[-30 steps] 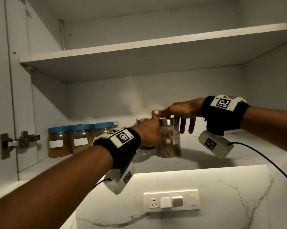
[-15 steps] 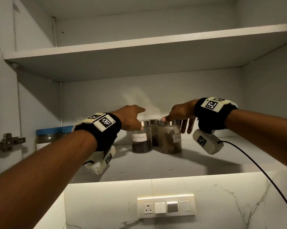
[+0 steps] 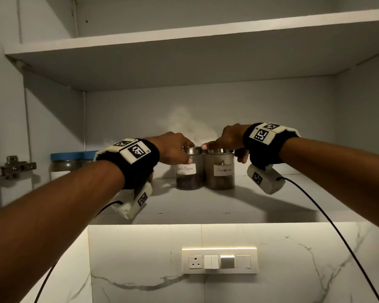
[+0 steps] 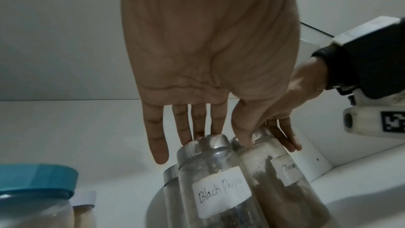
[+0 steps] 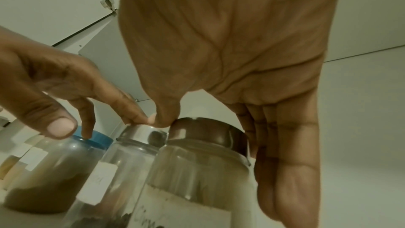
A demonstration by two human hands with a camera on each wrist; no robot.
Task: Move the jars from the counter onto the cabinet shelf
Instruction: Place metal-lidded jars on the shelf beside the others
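Change: the left hand (image 3: 173, 147) has let go of the Cinnamon jar (image 3: 220, 171); its grip is wide, straight fingertips on the Black Pepper jar (image 3: 187, 171) lid. The right hand (image 3: 230, 136) pinches the cinnamon lid. Both jars stand on the cabinet shelf (image 3: 271, 204) (labels forward); placement looks done

The white lower shelf (image 3: 238, 206) carries two clear, steel-lidded jars near its middle, upright and touching side by side. The pepper jar (image 3: 186, 171), on the left, is labelled Black Pepper and has dark grains at the bottom. The cinnamon jar (image 3: 220, 171), on the right, holds brown pieces. A third steel-lidded jar (image 4: 170, 176) stands just behind the pepper jar, mostly hidden. Well apart to the left, by the side wall, stand at least two blue-lidded jars (image 3: 68, 165) with white labels.
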